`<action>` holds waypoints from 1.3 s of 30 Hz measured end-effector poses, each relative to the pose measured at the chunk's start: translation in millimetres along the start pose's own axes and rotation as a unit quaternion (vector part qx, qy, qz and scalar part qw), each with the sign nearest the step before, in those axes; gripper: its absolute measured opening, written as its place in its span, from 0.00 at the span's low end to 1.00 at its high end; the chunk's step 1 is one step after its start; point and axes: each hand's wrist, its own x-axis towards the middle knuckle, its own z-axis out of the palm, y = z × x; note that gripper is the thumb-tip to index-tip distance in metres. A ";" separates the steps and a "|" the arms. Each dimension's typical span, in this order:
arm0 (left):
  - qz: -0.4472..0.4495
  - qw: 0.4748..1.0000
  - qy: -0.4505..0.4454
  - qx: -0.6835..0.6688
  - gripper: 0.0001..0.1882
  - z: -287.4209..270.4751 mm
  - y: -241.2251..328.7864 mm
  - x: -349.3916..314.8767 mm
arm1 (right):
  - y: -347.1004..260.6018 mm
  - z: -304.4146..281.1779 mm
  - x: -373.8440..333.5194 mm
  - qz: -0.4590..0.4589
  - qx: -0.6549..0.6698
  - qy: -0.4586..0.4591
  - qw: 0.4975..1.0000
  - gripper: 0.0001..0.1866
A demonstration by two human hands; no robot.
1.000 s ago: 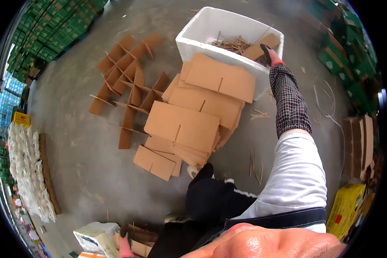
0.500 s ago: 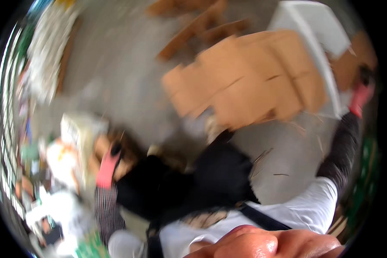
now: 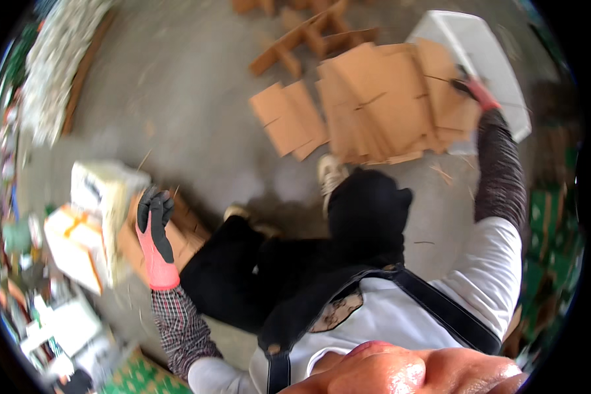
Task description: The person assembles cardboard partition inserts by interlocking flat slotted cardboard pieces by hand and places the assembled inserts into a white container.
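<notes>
My right hand [image 3: 481,93], in a pink and black glove, reaches over the right edge of a pile of flat slotted cardboard sheets [image 3: 381,98]. Its dark fingers are apart at the border of the rightmost sheet [image 3: 445,98], beside a white plastic tub [image 3: 505,72]. Whether they touch the sheet is hard to see. My left hand [image 3: 154,230], gloved alike, is raised near my left knee with fingers loosely bent and nothing visible in it. Behind that hand is more brown cardboard [image 3: 187,230]. Two slotted sheets [image 3: 289,118] lie left of the pile.
Assembled cardboard dividers [image 3: 312,36] lie on the grey floor [image 3: 177,85] beyond the pile. To my left are a white and orange box [image 3: 75,240] and a pale bundle [image 3: 65,65] at the far left. Green printed cartons [image 3: 545,223] line the right side.
My right hand has come inward from beyond the tub's right side to the pile's edge. My left hand has lifted slightly, and the view has shifted.
</notes>
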 end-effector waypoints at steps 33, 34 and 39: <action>-0.220 0.897 -0.287 -0.253 0.25 351.9 -96.3 68.8 | -92.6 15.6 -83.1 0.236 0.385 -0.085 0.888 0.28; -0.223 0.891 -0.289 -0.269 0.25 350.0 -99.2 69.7 | -94.9 15.6 -82.2 0.224 0.393 -0.110 0.885 0.28; -0.192 0.892 -0.302 -0.276 0.21 333.0 -92.8 76.7 | -122.4 0.4 -91.3 0.173 0.345 -0.108 0.916 0.27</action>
